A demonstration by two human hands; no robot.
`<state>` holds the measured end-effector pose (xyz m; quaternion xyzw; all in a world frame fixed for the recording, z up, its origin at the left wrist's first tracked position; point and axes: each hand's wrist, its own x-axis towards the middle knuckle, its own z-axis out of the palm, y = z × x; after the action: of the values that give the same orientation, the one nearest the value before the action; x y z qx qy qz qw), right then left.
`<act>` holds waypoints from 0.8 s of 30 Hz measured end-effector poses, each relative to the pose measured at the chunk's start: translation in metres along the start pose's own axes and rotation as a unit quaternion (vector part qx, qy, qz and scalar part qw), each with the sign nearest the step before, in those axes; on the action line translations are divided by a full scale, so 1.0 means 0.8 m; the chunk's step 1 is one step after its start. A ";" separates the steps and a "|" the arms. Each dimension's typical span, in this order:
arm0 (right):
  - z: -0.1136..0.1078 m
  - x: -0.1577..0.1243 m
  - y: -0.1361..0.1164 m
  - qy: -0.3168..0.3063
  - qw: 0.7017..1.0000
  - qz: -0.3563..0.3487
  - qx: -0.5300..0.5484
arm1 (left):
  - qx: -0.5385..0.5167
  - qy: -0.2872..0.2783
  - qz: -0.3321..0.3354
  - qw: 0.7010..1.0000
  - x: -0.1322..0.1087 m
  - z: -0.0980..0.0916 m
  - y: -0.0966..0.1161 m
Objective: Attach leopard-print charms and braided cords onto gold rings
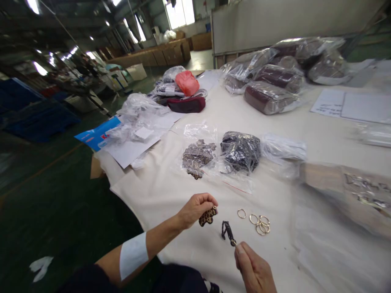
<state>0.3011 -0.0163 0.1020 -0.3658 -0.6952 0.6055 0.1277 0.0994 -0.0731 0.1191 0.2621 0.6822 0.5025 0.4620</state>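
My left hand point(197, 209) pinches a small leopard-print charm point(207, 216) by its top, where a small ring shows. Across from it, my right hand point(255, 266) is closed on a dark braided strap point(227, 231) with a metal ring at its lower end. The charm and the strap are apart, both held just over the cloth-covered table. Several gold rings point(259, 224) lie to the right of the strap, partly overlapping. Beyond my hands are a clear bag of leopard-print charms point(198, 154) and a clear bag of black items point(240, 151).
A beige bag in plastic point(348, 191) lies at the right. Wrapped maroon and grey bags point(271, 93) are heaped at the back. Crumpled plastic point(137, 110) and a blue packet point(99, 132) sit by the table's left edge. White bundled strips point(284, 147) lie past the rings.
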 end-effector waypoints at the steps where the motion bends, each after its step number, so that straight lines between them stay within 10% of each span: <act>1: -0.004 0.002 -0.006 -0.002 1.000 0.000 0.004 | -0.074 -0.018 -0.034 0.997 -0.010 0.011 0.006; 24: 0.012 -0.013 0.006 -0.026 0.994 -0.096 -0.047 | -0.227 -0.092 -0.182 0.952 -0.066 0.057 0.000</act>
<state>0.3044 -0.0303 0.0982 -0.2872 -0.7580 0.5661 0.1499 0.1632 -0.0963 0.1350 0.0666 0.5405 0.5251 0.6540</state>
